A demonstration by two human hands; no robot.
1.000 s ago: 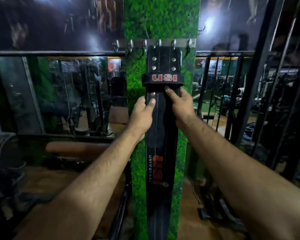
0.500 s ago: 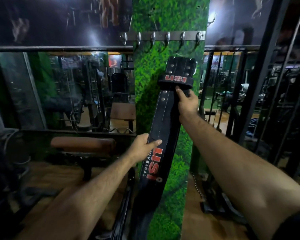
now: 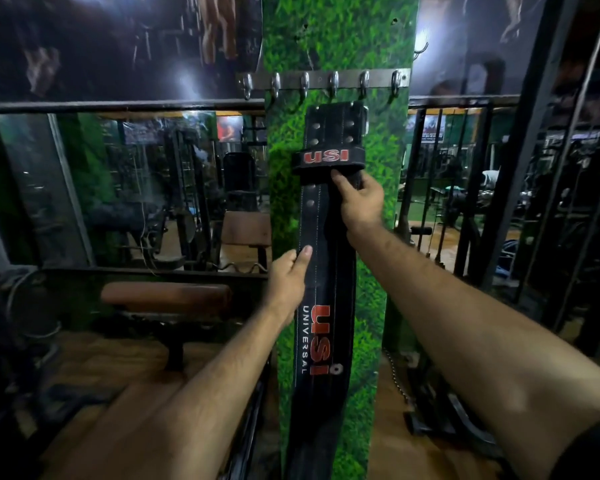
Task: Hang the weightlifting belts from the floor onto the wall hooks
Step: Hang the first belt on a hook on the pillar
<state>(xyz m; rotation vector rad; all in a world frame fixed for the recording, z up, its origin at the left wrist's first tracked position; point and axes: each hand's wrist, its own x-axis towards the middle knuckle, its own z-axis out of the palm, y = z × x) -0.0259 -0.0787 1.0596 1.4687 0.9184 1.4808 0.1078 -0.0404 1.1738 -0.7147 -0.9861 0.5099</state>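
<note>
Against the green grass-patterned pillar a long black belt hangs upright, its top end just below the metal hook rail near the pillar's upper edge; whether it touches a hook cannot be told. Red "USI" lettering shows on its loop and lower length. Right hand grasps the belt just under the loop. Left hand holds the belt's left edge lower down, thumb across the front.
</note>
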